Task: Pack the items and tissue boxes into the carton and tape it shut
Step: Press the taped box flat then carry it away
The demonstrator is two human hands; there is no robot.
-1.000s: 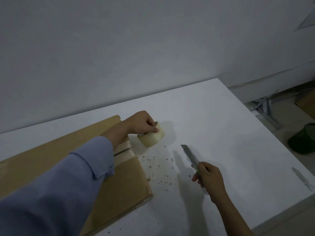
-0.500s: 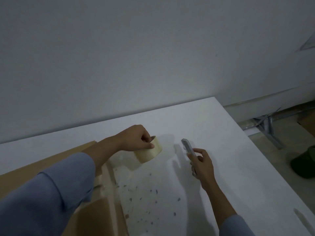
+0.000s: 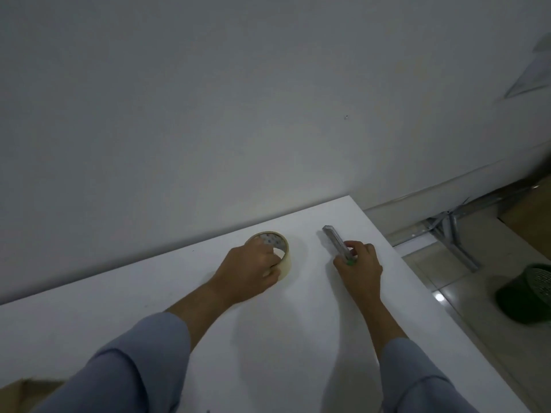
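No text can be read — tape roll core print blurred.

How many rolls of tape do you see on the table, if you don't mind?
1: the beige tape roll under the left hand, near the wall. Others may lie outside the view.

Both arms reach forward, left hand and right hand with fingers curled closed.

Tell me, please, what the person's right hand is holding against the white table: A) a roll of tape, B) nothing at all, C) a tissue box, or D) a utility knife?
D: the right hand grips a utility knife on the table, while the left hand has the tape roll.
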